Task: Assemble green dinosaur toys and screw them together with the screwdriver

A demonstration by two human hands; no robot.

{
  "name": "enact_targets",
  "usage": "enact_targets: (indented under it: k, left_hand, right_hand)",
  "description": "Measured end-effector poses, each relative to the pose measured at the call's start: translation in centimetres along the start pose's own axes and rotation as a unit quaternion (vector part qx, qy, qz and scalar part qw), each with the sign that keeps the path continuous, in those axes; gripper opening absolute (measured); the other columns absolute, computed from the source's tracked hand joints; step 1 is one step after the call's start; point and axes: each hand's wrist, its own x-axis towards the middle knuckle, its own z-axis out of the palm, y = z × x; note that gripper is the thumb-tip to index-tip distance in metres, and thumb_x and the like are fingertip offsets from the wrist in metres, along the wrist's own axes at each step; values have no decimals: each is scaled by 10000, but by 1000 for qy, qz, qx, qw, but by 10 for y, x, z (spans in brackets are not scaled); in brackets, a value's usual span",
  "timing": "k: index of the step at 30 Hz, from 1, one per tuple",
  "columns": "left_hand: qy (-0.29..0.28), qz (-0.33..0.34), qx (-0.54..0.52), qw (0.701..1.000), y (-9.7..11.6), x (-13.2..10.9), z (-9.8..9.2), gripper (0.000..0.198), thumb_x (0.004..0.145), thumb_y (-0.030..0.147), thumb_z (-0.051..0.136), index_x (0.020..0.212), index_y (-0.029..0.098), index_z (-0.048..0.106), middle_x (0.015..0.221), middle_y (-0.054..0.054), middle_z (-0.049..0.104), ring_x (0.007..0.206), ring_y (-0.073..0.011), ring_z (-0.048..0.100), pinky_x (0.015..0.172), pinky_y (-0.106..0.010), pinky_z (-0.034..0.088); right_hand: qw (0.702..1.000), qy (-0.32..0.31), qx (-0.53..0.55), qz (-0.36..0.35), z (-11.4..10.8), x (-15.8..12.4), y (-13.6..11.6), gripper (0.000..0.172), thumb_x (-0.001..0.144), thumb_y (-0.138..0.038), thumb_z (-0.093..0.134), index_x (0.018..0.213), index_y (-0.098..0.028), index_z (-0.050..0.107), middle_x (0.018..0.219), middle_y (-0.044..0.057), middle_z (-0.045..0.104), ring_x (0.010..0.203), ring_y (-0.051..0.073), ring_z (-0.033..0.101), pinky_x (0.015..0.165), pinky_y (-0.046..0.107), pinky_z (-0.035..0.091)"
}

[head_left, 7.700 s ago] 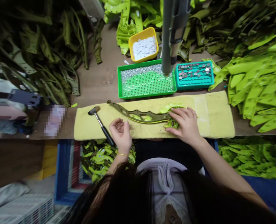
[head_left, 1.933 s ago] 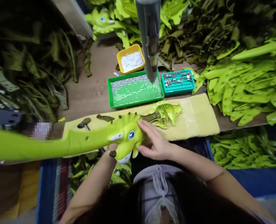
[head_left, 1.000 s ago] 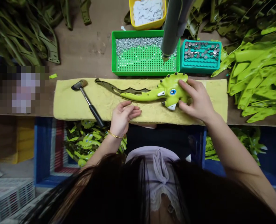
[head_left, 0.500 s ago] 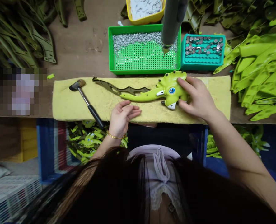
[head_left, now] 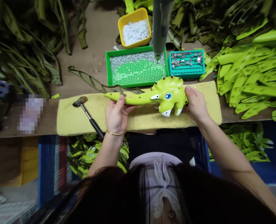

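Note:
A lime-green plastic dinosaur toy (head_left: pixel 171 90), with a frilled head, blue eye and white horn parts, is held above the yellow cloth (head_left: pixel 142 119). My left hand (head_left: pixel 117 116) grips its long tapering green arm, thumb on top. At the other end my right hand (head_left: pixel 196 102) holds the back of the head. A dark olive curved plastic strip (head_left: pixel 88 79) extends from behind the green arm toward the upper left. On the cloth's left part lies a hammer (head_left: pixel 88 116) with a black handle.
An electric screwdriver (head_left: pixel 160 28) hangs over a green tray (head_left: pixel 108 70) of small screws. Beside it are a teal rack (head_left: pixel 186 73) of round metal pieces and a yellow tub (head_left: pixel 120 29). Olive parts (head_left: pixel 56 68) and lime parts (head_left: pixel 256 77) are heaped either side; crates stand below.
My left hand has closed on the toy's green arm. The toy has been raised off the cloth, and my right hand has shifted to the rear of the head. The view has shifted.

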Motion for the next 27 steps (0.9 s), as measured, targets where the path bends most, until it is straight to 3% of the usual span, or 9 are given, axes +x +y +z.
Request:
enact_targets:
  k: [2, 4, 7, 9, 11, 15, 20, 24, 27]
  left_hand:
    - [39, 102, 68, 992, 5, -4, -8, 428, 724, 526, 749, 980, 223, 587, 1016, -57, 703, 954, -222, 690, 830, -368, 594]
    - [81, 278, 193, 938, 12, -6, -13, 527, 674, 470, 812, 1092, 246, 581, 1158, -74, 670, 1148, -264, 621, 1023, -456, 494]
    - [-61, 428, 413, 802, 23, -4, -10, 445, 715, 336, 794, 1128, 284, 635, 1250, -63, 659, 1269, -299, 544, 1144, -520, 330]
    - [-200, 415, 498, 735, 29, 0, -2, 262, 832, 278, 659, 1092, 299, 686, 1206, -51, 695, 1176, -292, 617, 1068, -500, 401]
    - [-247, 402, 532, 703, 33, 5, 8, 267, 876, 272, 582, 1116, 288, 698, 1179, -62, 711, 1070, -280, 670, 954, -446, 472]
    - [-248, 409, 557, 679, 39, 12, 17, 311, 879, 367, 579, 1143, 252, 698, 1092, -88, 740, 954, -275, 701, 870, -407, 502]
    - [-249, 394, 554, 690, 52, 22, -6, 361, 890, 425, 543, 1155, 217, 673, 1123, -110, 725, 1023, -292, 683, 893, -419, 521]
    - [-269, 404, 529, 696, 55, 20, -8, 374, 920, 423, 504, 1177, 198, 658, 1152, -112, 716, 1029, -267, 691, 894, -385, 546]
    - [-283, 427, 503, 697, 53, 14, 0, 353, 926, 400, 510, 1184, 210, 657, 1171, -96, 711, 1048, -251, 689, 921, -370, 551]
  right_hand:
    - [993, 12, 99, 61, 6, -1, -2, 476, 810, -666, 523, 676, -210, 499, 514, -52, 418, 420, 74, 378, 399, 232, 335]
    - [984, 21, 136, 108, 7, 0, -4, 461, 771, -637, 590, 638, -207, 488, 479, -62, 405, 385, 61, 335, 367, 220, 288]
    - [988, -29, 62, 140, -1, 3, -12, 489, 804, -653, 532, 627, -197, 528, 470, -33, 460, 380, 90, 386, 369, 244, 315]
    - [996, -50, -62, 48, -10, 1, -22, 549, 850, -680, 438, 700, -181, 613, 592, 39, 605, 514, 154, 555, 472, 298, 448]
    - [973, -42, -182, -135, -19, -3, -34, 566, 859, -686, 427, 888, -182, 683, 895, 109, 716, 858, 240, 673, 751, 415, 549]
    - [884, -106, -262, -372, -29, -7, -46, 421, 865, -541, 566, 1149, -244, 656, 1185, 81, 699, 1139, 243, 633, 1042, 478, 458]
    - [883, -95, -286, -359, -31, 0, -51, 368, 888, -471, 566, 1158, -242, 664, 1139, 72, 726, 1036, 241, 680, 944, 466, 516]
    - [827, -101, -351, -427, 0, -8, -73, 474, 861, -480, 605, 1255, -215, 609, 1268, 101, 665, 1141, 275, 625, 1072, 523, 393]
    - [824, -141, -326, -442, 27, -10, -79, 349, 940, -426, 487, 1163, -220, 659, 1110, 72, 733, 948, 215, 670, 858, 406, 487]
